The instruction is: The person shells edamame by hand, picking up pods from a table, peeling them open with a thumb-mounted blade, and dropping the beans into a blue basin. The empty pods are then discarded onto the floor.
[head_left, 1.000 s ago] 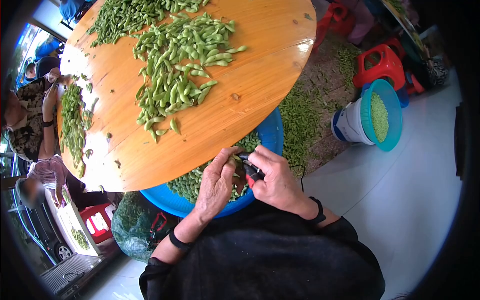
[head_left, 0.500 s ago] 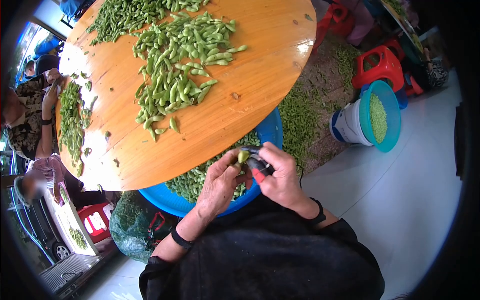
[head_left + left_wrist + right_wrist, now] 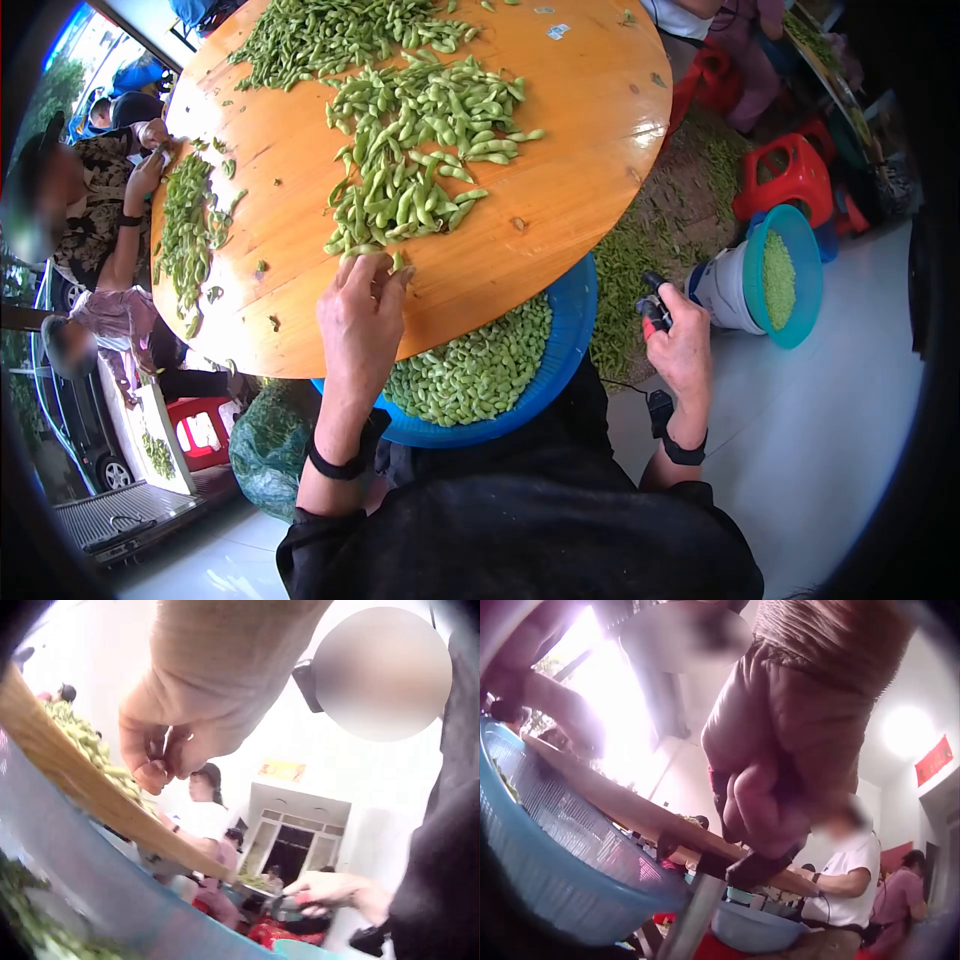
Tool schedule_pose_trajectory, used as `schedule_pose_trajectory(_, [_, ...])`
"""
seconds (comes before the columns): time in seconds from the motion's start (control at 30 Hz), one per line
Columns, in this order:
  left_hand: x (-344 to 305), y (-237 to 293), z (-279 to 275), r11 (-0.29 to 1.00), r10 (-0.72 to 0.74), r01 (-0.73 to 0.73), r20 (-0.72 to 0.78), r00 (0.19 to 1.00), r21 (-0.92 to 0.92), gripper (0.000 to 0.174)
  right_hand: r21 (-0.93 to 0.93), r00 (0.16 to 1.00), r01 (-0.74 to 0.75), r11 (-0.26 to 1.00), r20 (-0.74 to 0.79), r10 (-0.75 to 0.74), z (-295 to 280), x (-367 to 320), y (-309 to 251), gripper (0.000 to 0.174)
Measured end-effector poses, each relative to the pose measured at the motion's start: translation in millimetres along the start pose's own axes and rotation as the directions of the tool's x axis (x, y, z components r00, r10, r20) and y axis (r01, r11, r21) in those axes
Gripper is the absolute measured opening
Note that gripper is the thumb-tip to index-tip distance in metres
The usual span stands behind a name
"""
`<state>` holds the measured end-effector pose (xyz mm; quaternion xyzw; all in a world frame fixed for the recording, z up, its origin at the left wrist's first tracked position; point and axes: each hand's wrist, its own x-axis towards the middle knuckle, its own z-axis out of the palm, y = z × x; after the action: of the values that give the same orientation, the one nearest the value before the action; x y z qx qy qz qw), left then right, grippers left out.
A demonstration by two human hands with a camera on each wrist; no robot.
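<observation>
My left hand (image 3: 358,322) reaches over the table edge to the front of a pile of edamame pods (image 3: 420,205). Its fingers are curled, and a green edamame pod (image 3: 399,260) shows at the fingertips. In the left wrist view the thumb and fingertips meet, hiding most of what is between them. My right hand (image 3: 683,345) hangs in the air right of the basin, thumb and forefinger apart, with black coverings on their tips and red on the thumb. The other fingers are loosely curled. Below and between the hands, shelled green beans (image 3: 470,370) fill a blue basin (image 3: 578,345).
The wooden table (image 3: 560,200) holds more pod heaps. Empty-looking pods (image 3: 630,270) litter the floor. A teal basket (image 3: 808,305) of beans sits on a white bucket (image 3: 735,290) beside red stools (image 3: 785,180). Other people sit around the tables. A green net sack (image 3: 268,440) stands at left.
The hands, earlier together over the basin opening a pod, have parted. The left moved up and left to the pile; the right drew away to the right. The view has shifted slightly.
</observation>
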<state>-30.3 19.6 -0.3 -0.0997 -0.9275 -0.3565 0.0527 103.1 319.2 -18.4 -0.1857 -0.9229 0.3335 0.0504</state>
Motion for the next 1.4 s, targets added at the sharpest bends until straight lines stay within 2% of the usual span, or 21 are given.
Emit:
schedule_pose_trajectory(0.13, [9.7,-22.9,15.1,0.974,0.124,-0.115,-0.035,0.992,0.196,0.015,0.096,0.994,0.094,0.991,-0.060,-0.089,14.0,1.5,-12.6,0.045])
schedule_pose_trajectory(0.27, [14.7,-28.9,15.5,0.961,0.196,-0.185,-0.040,0.980,0.204,0.014,0.180,0.983,0.181,0.967,-0.068,-0.172,24.7,2.4,-26.7,0.043])
schedule_pose_trajectory(0.37, [7.7,-7.9,9.1,0.963,0.247,-0.224,-0.156,0.956,0.153,0.011,0.291,0.974,0.223,0.931,-0.029,-0.224,33.8,0.2,-40.3,0.036])
schedule_pose_trajectory(0.43, [-3.6,5.6,7.3,0.959,-0.015,0.024,0.034,0.999,-0.283,0.008,0.445,0.961,0.227,0.866,0.040,-0.272,41.2,-2.6,-53.0,0.028])
schedule_pose_trajectory(0.5, [-19.2,13.7,10.3,0.684,-0.137,0.362,0.375,0.917,-0.634,0.010,0.562,0.942,0.217,0.798,0.092,-0.321,49.8,-2.2,-66.6,0.021])
schedule_pose_trajectory(0.57, [-33.6,24.7,16.9,0.488,-0.154,0.532,0.531,0.833,-0.693,0.012,0.687,0.925,0.086,0.722,0.215,-0.315,63.4,-3.2,-68.5,0.019])
schedule_pose_trajectory(0.6, [-40.9,25.6,23.1,0.446,-0.142,0.547,0.547,0.825,-0.709,0.011,0.764,0.911,-0.098,0.638,0.326,-0.251,63.5,-3.7,-74.2,0.016])
schedule_pose_trajectory(0.63, [-46.9,24.1,29.7,0.404,-0.132,0.561,0.561,0.817,-0.723,0.011,0.760,0.913,-0.101,0.642,0.328,-0.244,66.0,-3.7,-73.0,0.016])
schedule_pose_trajectory(0.7, [-52.9,22.8,37.3,0.391,-0.124,0.561,0.563,0.817,-0.730,0.010,0.822,0.891,-0.060,0.567,0.300,-0.340,73.2,-3.0,-68.8,0.013])
schedule_pose_trajectory(0.83, [-59.5,19.8,44.4,0.395,-0.118,0.508,0.507,0.854,-0.765,0.008,0.833,0.889,-0.099,0.544,0.320,-0.327,66.9,-1.4,-73.4,0.015])
schedule_pose_trajectory(0.97, [-64.0,20.2,48.6,0.478,-0.131,0.460,0.458,0.879,-0.748,0.007,0.835,0.896,-0.053,0.548,0.283,-0.343,70.7,-1.8,-67.7,0.015])
schedule_pose_trajectory(1.03, [-64.6,19.4,48.9,0.498,-0.122,0.442,0.444,0.888,-0.746,0.006,0.763,0.873,0.052,0.644,0.278,-0.401,69.0,1.1,-61.3,0.029])
schedule_pose_trajectory(1.07, [-64.1,17.0,47.2,0.326,-0.093,0.540,0.542,0.835,-0.776,0.005,0.763,0.874,0.050,0.644,0.278,-0.398,66.4,2.0,-58.3,0.029])
schedule_pose_trajectory(1.1, [-63.9,15.9,46.5,0.146,-0.044,0.626,0.627,0.778,-0.766,0.005,0.848,0.814,-0.274,0.453,0.455,-0.361,63.5,3.1,-55.3,0.027])
schedule_pose_trajectory(1.13, [-65.0,15.6,47.4,0.145,-0.044,0.628,0.629,0.776,-0.764,0.005,0.792,0.701,-0.572,0.215,0.608,-0.373,62.0,3.4,-53.6,0.026])
schedule_pose_trajectory(1.2, [-68.7,13.7,49.2,-0.110,0.006,0.708,0.712,0.702,-0.697,0.005,0.762,0.676,-0.622,0.179,0.638,-0.369,64.5,2.5,-51.1,0.019])
schedule_pose_trajectory(1.27, [-70.3,9.6,49.7,-0.051,0.016,0.709,0.709,0.705,-0.704,0.005,0.729,0.648,-0.670,0.143,0.667,-0.368,66.7,0.5,-51.5,0.013])
schedule_pose_trajectory(1.3, [-71.7,7.8,49.5,0.008,0.028,0.708,0.708,0.706,-0.706,0.005,0.829,0.767,-0.400,0.391,0.536,-0.353,68.6,-3.6,-53.1,0.011])
schedule_pose_trajectory(1.33, [-73.2,8.4,47.4,0.008,0.027,0.712,0.711,0.702,-0.703,0.005,0.795,0.843,-0.085,0.600,0.379,-0.382,69.2,-6.4,-53.6,0.010])
schedule_pose_trajectory(1.37, [-74.7,10.2,44.1,0.228,-0.034,0.683,0.695,0.718,-0.694,0.007,0.795,0.844,-0.089,0.600,0.380,-0.378,67.7,-7.3,-52.6,0.010])
schedule_pose_trajectory(1.4, [-76.5,10.6,42.2,0.436,-0.089,0.630,0.666,0.741,-0.643,0.009,0.727,0.829,0.110,0.678,0.309,-0.466,65.3,-8.5,-50.8,0.013])
